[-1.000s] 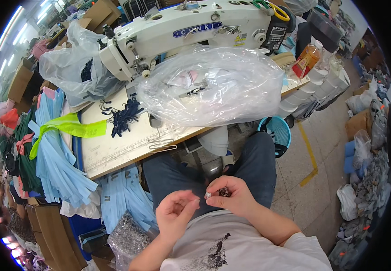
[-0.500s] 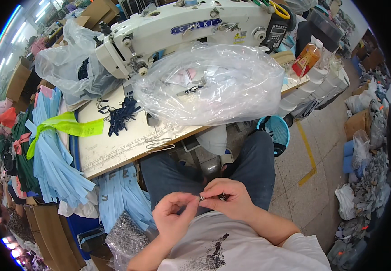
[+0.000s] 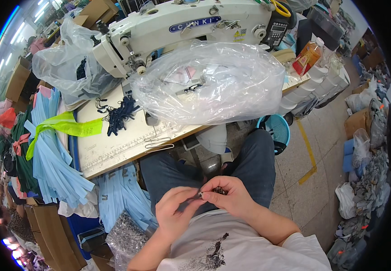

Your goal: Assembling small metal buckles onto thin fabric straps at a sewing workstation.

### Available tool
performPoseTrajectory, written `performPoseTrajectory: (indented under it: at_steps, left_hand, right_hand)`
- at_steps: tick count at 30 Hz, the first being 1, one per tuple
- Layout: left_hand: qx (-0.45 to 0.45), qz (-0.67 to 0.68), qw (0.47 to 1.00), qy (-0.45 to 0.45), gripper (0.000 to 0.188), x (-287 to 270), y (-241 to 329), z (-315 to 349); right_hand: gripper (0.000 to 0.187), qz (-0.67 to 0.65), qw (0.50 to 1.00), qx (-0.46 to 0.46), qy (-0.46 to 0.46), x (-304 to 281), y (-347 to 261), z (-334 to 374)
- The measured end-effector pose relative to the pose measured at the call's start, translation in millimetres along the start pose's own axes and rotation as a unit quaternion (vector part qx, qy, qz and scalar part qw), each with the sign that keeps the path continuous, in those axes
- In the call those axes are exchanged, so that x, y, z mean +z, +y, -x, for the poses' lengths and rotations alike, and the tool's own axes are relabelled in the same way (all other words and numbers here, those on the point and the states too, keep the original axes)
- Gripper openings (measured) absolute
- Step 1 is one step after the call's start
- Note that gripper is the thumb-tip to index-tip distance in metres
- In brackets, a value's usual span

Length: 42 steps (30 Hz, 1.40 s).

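Note:
Over my lap, my two hands meet at the fingertips. My right hand [image 3: 231, 201] is closed, with small dark, shiny pieces [image 3: 221, 191] showing in the curl of its fingers. Its thumb and index finger pinch one tiny light-coloured piece [image 3: 201, 194] at their tips. My left hand [image 3: 175, 210] has its thumb and fingers drawn together toward that same piece; the fingers are slightly blurred, and what they grip, if anything, is too small to make out. Next to my left forearm lies a clear plastic bag [image 3: 126, 235] full of small silvery pieces.
Ahead stands a white sewing machine [image 3: 182, 27], with a big clear plastic bag [image 3: 231, 99] on its table [image 3: 109, 156]. Dark blue looped pieces [image 3: 121, 115] lie left, near light blue strips [image 3: 53, 162] and a yellow-green strip [image 3: 69, 126]. A blue basket [image 3: 280, 128] stands right of my knee.
My left fingers have shifted slightly, extending toward the right hand's fingertips. My right hand has turned a little, so more of the dark pieces in it show.

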State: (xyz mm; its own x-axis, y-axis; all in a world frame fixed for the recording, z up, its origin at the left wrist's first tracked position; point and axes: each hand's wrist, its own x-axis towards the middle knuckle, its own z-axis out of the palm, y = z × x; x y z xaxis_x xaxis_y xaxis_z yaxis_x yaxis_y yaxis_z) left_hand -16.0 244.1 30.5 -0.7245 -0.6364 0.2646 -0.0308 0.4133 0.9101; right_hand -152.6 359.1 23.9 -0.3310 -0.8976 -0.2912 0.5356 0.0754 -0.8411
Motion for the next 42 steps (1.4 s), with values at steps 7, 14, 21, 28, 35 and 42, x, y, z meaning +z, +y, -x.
performPoseTrajectory:
  at_steps: [7, 14, 21, 28, 35, 42]
  left_hand:
    - [0.137, -0.102, 0.983, -0.066, 0.03, -8.1, -4.8, -11.9]
    - [0.201, -0.103, 0.974, -0.01, 0.029, 0.7, -7.9, -7.0]
    - [0.022, 0.118, 0.988, -0.094, 0.029, -2.3, -16.9, 2.9]
    - [-0.106, 0.318, 0.936, -0.108, 0.023, -5.7, -25.5, 12.5]
    - [-0.076, 0.081, 0.99, -0.087, 0.012, -2.6, -9.1, 4.2]
    - [-0.052, 0.017, 0.997, -0.045, 0.011, -1.3, -6.7, 3.8]
  right_hand:
    - [0.01, -0.056, 0.995, 0.08, -0.019, -3.8, 1.7, -0.5]
    - [0.009, -0.052, 0.996, 0.063, -0.017, 0.1, 9.2, -2.5]
    - [0.007, -0.103, 0.993, 0.029, 0.044, 2.4, 13.1, -2.7]
    - [0.007, -0.102, 0.995, 0.017, 0.011, 1.0, 5.7, 1.7]
    - [0.008, -0.014, 0.998, -0.05, 0.025, 1.8, 7.6, 2.8]
    - [0.007, 0.058, 0.994, -0.097, -0.012, 3.3, 8.5, 1.5]
